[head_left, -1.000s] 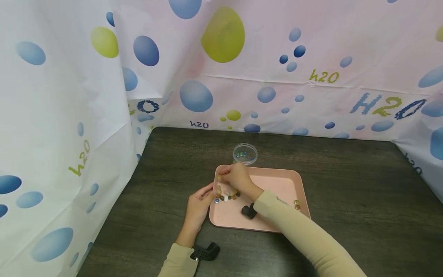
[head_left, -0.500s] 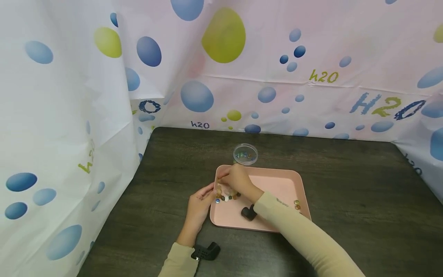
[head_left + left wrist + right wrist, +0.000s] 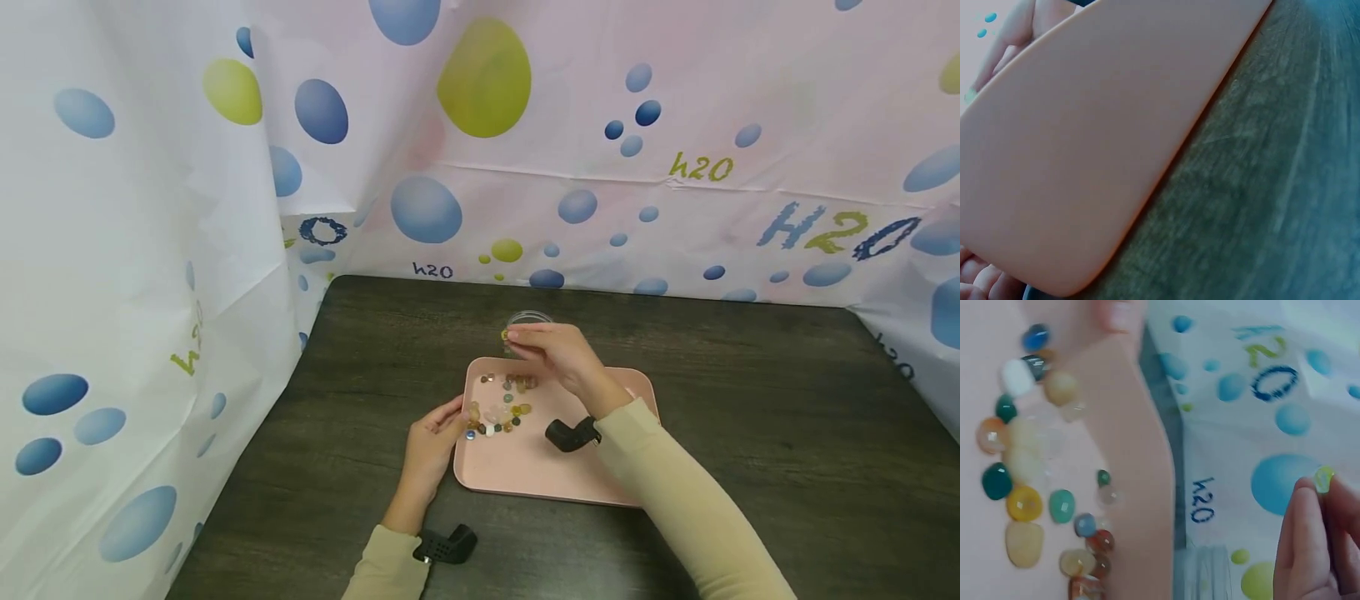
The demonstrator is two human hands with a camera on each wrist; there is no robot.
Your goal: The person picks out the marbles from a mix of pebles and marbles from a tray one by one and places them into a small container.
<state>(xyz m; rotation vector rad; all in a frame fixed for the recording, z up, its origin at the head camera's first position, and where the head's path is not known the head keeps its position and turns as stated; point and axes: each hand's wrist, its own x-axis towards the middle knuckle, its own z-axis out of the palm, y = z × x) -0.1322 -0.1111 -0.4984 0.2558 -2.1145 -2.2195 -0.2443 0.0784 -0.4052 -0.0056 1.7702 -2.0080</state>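
My right hand (image 3: pixel 558 354) pinches a yellow-green glass pebble (image 3: pixel 1324 479) between thumb and fingers. It is raised over the far edge of the pink tray (image 3: pixel 517 471), in front of a clear round container (image 3: pixel 529 317) that it partly hides. My left hand (image 3: pixel 433 442) grips the tray's left side, thumb at the rim and fingers outside. Inside the tray lie several stones and glass pebbles, among them a blue one (image 3: pixel 1036 337), a white one (image 3: pixel 1017 377), a yellow one (image 3: pixel 1024 502) and a green one (image 3: pixel 1062 505).
The tray rests on a dark wood-grain table (image 3: pixel 750 400). A white curtain (image 3: pixel 360 150) with blue and green dots hangs behind and to the left. Black wrist cameras stick out from both wrists, the right one (image 3: pixel 572 435) over the tray.
My right hand has lifted from the tray's far left corner and moved up and right with the yellow-green pebble, uncovering stones there. My left hand has stayed put.
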